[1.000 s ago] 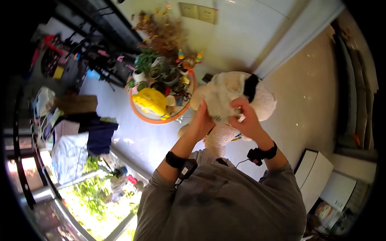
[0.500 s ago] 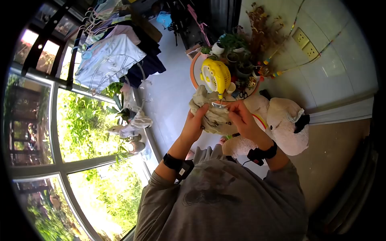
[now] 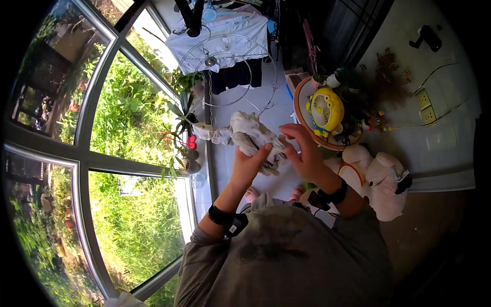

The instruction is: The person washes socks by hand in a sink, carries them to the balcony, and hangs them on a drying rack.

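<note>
A crumpled off-white cloth (image 3: 249, 128) with grey marks is bunched up in front of my chest. My left hand (image 3: 249, 165) grips its lower part, thumb pressed on top. At its right edge is my right hand (image 3: 303, 152), fingers bent and apart, the thumb near or touching the fabric. Just beyond the cloth hangs a round wire drying rack (image 3: 276, 82) with clips. A small whitish cloth piece (image 3: 220, 135) shows directly left of the bundle; whether it joins the bundle I cannot tell.
Clothes (image 3: 220, 36) hang at the back. A yellow fan (image 3: 327, 111) stands on a round orange-rimmed table (image 3: 300, 110) with plants. Pink-white plush toys (image 3: 388, 187) sit at right. Tall windows (image 3: 84, 153) line the left, with potted plants beside them.
My view has turned toward the windows, and the cloth is now in front of the drying rack instead of the fan. My right hand's fingers have opened from their pinch on the cloth.
</note>
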